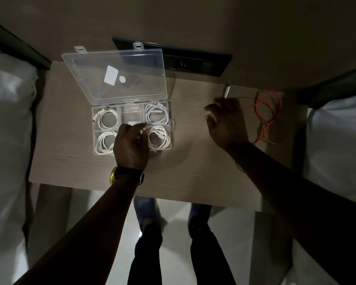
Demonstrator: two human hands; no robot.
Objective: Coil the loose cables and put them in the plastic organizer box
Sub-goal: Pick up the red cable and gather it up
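Note:
The clear plastic organizer box point(171, 124) sits open on the wooden table, its lid point(115, 73) tipped back. Coiled white cables fill the corner compartments: back left point(108, 119), back right point(156, 115), front left point(104, 143), front right point(159, 138). My left hand point(130, 146) rests over the front middle compartment, fingers curled; what it holds is hidden. My right hand point(224, 122) hovers blurred to the right of the box, beside a loose orange cable point(266, 114) lying tangled on the table. A white cable end point(226, 90) shows just beyond its fingers.
A dark panel point(193, 62) is set in the wall behind the table. White bedding lies on both sides, left point(6, 130) and right point(337, 151). The table's front edge point(152, 193) is near my legs.

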